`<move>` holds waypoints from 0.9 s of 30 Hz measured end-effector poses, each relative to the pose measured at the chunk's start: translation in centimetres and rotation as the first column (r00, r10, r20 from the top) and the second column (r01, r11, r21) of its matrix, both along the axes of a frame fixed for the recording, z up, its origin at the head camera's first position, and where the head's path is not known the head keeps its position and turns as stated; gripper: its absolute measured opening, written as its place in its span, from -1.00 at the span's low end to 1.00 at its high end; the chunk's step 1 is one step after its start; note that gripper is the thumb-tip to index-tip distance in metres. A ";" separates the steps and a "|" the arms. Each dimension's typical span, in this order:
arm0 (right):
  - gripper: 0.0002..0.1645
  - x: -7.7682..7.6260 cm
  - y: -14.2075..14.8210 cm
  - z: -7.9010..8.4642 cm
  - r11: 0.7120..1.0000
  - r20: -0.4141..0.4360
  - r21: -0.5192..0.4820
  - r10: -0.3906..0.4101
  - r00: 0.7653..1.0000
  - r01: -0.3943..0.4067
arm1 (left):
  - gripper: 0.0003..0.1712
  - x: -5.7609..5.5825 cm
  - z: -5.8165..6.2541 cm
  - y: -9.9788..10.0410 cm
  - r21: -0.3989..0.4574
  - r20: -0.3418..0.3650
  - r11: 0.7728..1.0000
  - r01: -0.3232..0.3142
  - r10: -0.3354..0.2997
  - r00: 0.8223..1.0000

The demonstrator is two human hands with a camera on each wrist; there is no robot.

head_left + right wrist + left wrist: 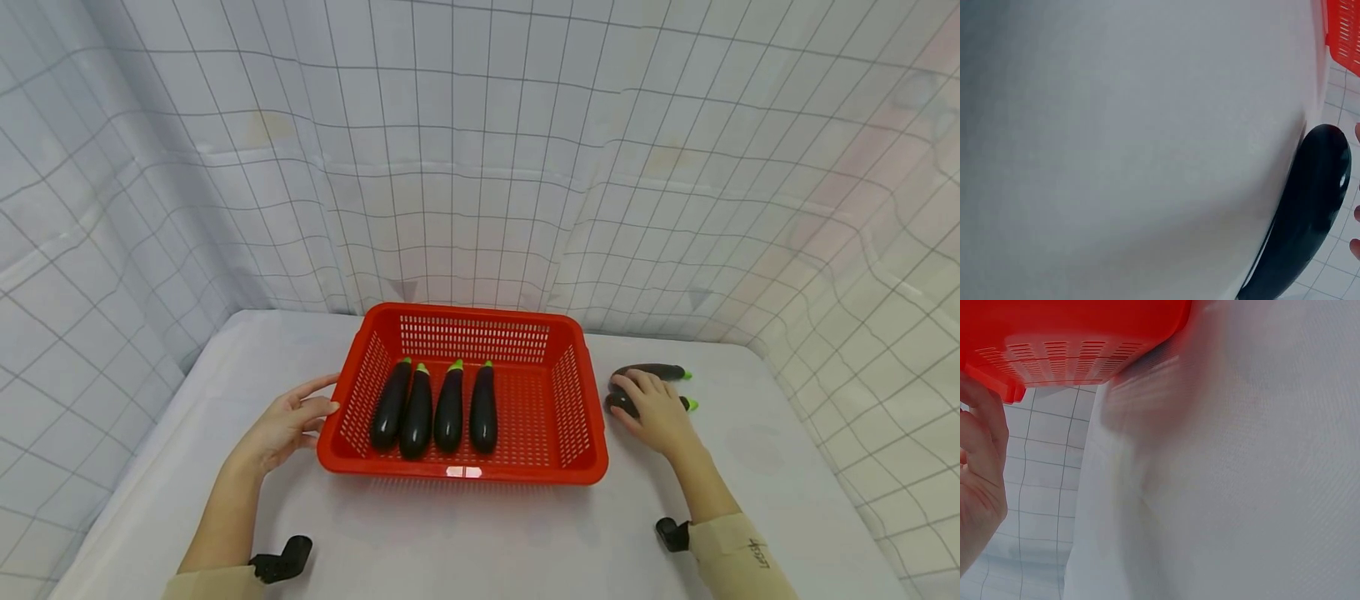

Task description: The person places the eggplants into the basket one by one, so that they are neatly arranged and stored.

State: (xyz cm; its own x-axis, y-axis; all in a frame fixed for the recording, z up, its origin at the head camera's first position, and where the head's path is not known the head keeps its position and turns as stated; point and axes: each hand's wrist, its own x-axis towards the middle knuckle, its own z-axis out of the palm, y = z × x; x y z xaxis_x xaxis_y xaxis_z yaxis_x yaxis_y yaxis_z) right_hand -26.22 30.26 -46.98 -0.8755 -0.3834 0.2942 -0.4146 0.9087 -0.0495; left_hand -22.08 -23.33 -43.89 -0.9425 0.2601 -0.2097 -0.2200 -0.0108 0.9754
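Observation:
A red plastic basket (465, 477) stands in the middle of the table, and several dark eggplants (418, 412) lie side by side in it, green ends toward the back. At its left side my left hand (281, 429) grips the rim, fingers bent at the edge in the left wrist view. To the right of the basket my right hand (656, 412) is over a nearer eggplant (1313, 200). Its fingertips (1356, 249) show a gap from that eggplant in the right wrist view. Just behind lies another eggplant (660, 371), partly covered by the fingers.
A white cloth covers the table (465, 546). Behind and at both sides hang white curtains (480, 167) with a dark grid pattern. A black wrist camera (283, 560) is on the left forearm, another black camera (672, 534) on the right.

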 end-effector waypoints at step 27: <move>-0.37 -0.2 0.4 -1.2 0.995 0.103 0.095 -0.041 0.994 0.032 | -0.32 0.2 0.3 0.1 -0.017 0.000 1.000 0.000 0.000 1.000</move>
